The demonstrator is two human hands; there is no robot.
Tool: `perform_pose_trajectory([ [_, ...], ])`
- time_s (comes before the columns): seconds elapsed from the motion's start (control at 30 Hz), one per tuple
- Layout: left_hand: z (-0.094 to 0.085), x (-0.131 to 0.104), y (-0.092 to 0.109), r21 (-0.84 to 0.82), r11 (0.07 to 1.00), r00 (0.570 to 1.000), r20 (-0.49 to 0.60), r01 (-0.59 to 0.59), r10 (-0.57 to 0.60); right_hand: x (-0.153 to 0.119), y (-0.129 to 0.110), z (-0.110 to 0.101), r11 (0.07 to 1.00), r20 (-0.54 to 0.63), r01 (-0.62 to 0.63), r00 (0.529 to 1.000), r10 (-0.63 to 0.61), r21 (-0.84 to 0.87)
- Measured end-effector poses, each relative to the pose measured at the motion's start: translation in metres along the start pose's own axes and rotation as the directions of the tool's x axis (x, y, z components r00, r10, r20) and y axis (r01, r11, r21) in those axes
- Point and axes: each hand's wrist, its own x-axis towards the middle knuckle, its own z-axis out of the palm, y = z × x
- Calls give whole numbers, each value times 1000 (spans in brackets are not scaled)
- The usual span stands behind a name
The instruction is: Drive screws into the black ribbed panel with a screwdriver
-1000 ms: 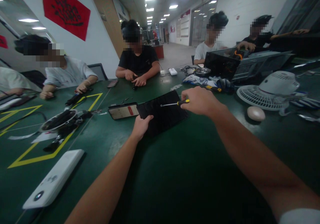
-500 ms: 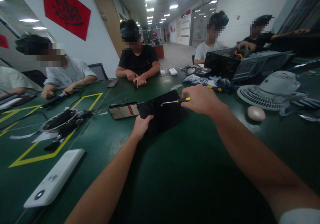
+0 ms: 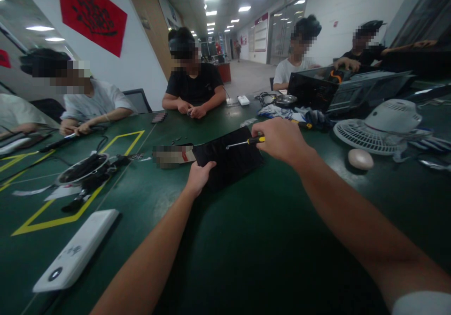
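A flat black panel (image 3: 229, 165) is tilted above the green table (image 3: 218, 258), its left edge pinched by my left hand (image 3: 200, 178), thumb on top. My right hand (image 3: 282, 141) is closed on the yellow and black handle of a screwdriver (image 3: 254, 141). The metal shaft points left over the panel, and its tip is at the panel's surface near the upper middle; a small light spot shows there. Beside the panel's left edge lies a phone-like device (image 3: 172, 156), its screen partly blurred.
A white power bank (image 3: 77, 251) lies front left, near coiled cables (image 3: 82, 169). On the right are a white fan (image 3: 377, 127), a pinkish mouse (image 3: 360, 159), gloves (image 3: 292, 113) and an open metal case (image 3: 313, 92). Several people sit around the table's far side.
My right hand and the screwdriver have shifted slightly left. My left hand keeps its hold on the panel. Across the table, people's hands have moved a little.
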Motion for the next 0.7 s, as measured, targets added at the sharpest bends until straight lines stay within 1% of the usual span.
perform_pose_trajectory([
  [0.4,1,-1,1,-5,1000,1000,-10,17,-17,1,-1,2,1000,19,4,1000,-4,-13],
  [0.6,-1,1,-2,17,1000,1000,-4,-15,16,1,-1,2,1000,33,-6,999,6,-5],
  [0.7,-1,2,-2,3,1000,1000,-15,-7,7,0,-1,2,1000,39,-18,999,18,-1],
])
